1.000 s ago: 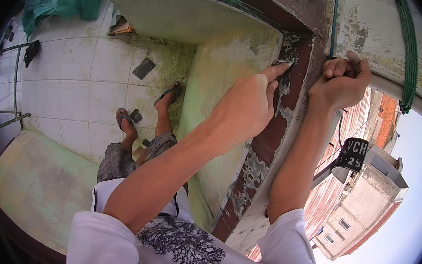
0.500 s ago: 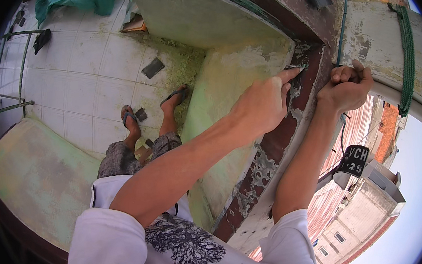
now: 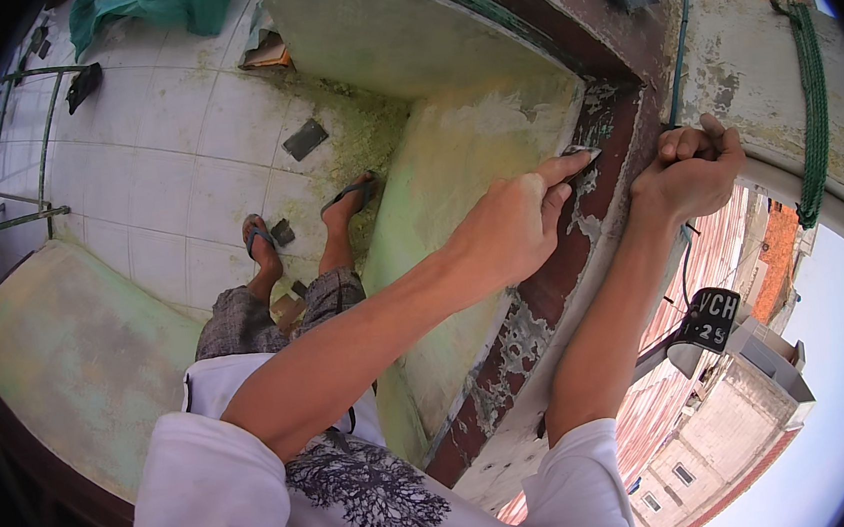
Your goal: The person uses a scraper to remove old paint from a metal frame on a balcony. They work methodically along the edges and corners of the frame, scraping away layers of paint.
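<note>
My left hand [image 3: 509, 224] is closed around a small flat metal blade [image 3: 588, 152], mostly covered by the fingers. Its index finger is stretched along the blade. The blade's tip lies on a dark red painted ledge [image 3: 544, 286], whose flaking paint shows grey patches. Just beyond the ledge's outer edge, my right hand [image 3: 687, 175] has its fingers curled in. Nothing shows in that hand, and its forearm runs along the pale outer side of the ledge.
A pale green wall [image 3: 472, 149] drops from the ledge to a tiled floor [image 3: 153, 177] dusted with yellowish debris. Dark flat pieces [image 3: 305, 139] lie by my feet. A green rope [image 3: 810, 109] and a black cylindrical fixture [image 3: 708, 324] are on the right. A metal frame [image 3: 40, 146] stands far left.
My left hand has drawn back toward me and to the left, bringing the blade along the ledge with it. My right hand stays in nearly the same place.
</note>
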Motion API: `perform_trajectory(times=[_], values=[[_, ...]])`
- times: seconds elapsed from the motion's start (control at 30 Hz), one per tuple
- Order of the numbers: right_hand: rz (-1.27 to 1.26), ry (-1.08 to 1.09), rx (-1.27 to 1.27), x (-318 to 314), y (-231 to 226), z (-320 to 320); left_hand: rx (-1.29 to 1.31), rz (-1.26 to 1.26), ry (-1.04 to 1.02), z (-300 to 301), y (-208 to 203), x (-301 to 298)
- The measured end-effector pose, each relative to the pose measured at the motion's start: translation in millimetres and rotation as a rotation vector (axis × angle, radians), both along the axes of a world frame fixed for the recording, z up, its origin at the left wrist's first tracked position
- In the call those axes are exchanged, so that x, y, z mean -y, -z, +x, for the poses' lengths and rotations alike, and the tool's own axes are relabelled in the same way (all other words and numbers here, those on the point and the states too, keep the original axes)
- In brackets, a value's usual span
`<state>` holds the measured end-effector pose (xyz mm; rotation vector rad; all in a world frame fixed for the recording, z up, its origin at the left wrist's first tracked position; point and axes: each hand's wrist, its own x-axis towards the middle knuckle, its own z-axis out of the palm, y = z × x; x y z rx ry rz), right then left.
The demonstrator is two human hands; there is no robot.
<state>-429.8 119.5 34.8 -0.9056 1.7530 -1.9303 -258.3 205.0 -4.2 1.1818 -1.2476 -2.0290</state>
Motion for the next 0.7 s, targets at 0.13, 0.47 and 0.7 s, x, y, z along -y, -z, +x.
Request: perform_trajectory(times=[0.13,0.47,0.7], values=[[-0.019,0.014,0.004,0,-2,3,0.000,-0.164,-0.089,0,8,-9],[0.016,0.008,-0.013,-6,2,1,-0.047,-0.026,-0.080,-8,12,1],[0.005,-0.010,-0.025,-2,0,-2,0.085,-0.108,-0.009,-1,-3,18]])
